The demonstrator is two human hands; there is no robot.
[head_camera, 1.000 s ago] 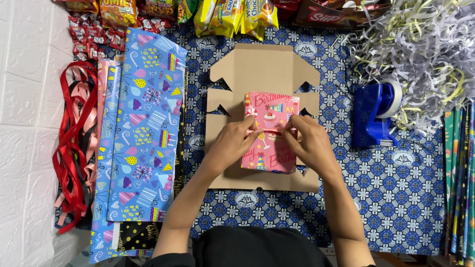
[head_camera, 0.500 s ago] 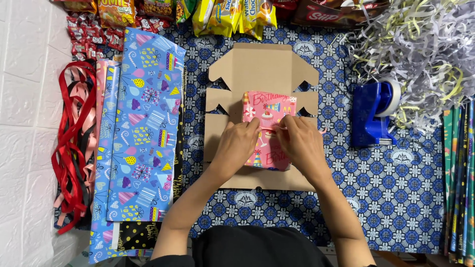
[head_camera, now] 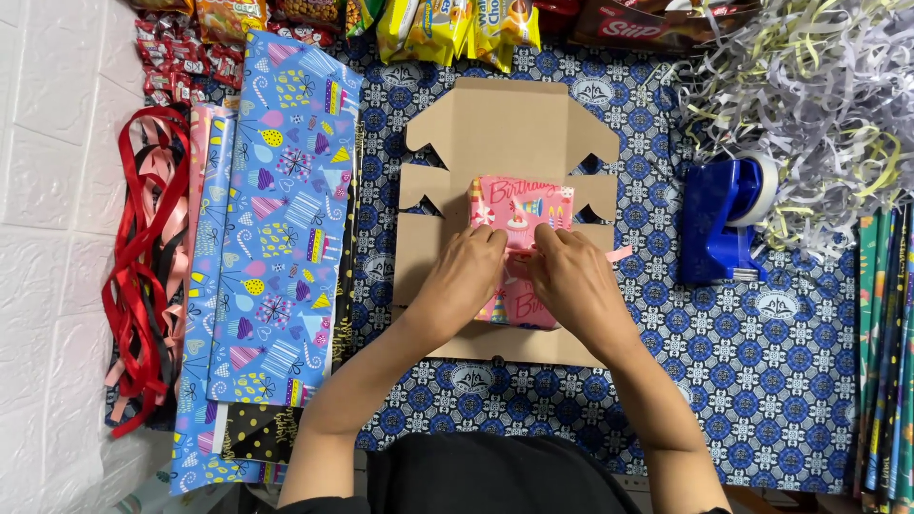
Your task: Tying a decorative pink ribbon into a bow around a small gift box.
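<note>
At the worktop's left edge lie red ribbons (head_camera: pixel 143 276), then blue wrapping paper sheets (head_camera: pixel 271 257), leaving little room there. The left hand (head_camera: pixel 465 286) and right hand (head_camera: pixel 571 286), fingers curled, pinch a pink ribbon (head_camera: pixel 617 254) across the pink wrapped box (head_camera: pixel 522 207), which sits on flat cardboard (head_camera: pixel 509 124), long axis running away from the person. A blue tape dispenser (head_camera: pixel 719 224) and shredded paper (head_camera: pixel 809 95) crowd the right.

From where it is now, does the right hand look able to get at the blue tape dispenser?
Probably yes. The right hand rests on the pink wrapped gift, and the blue tape dispenser stands to its right on the patterned cloth, with only bare cloth between them.
</note>
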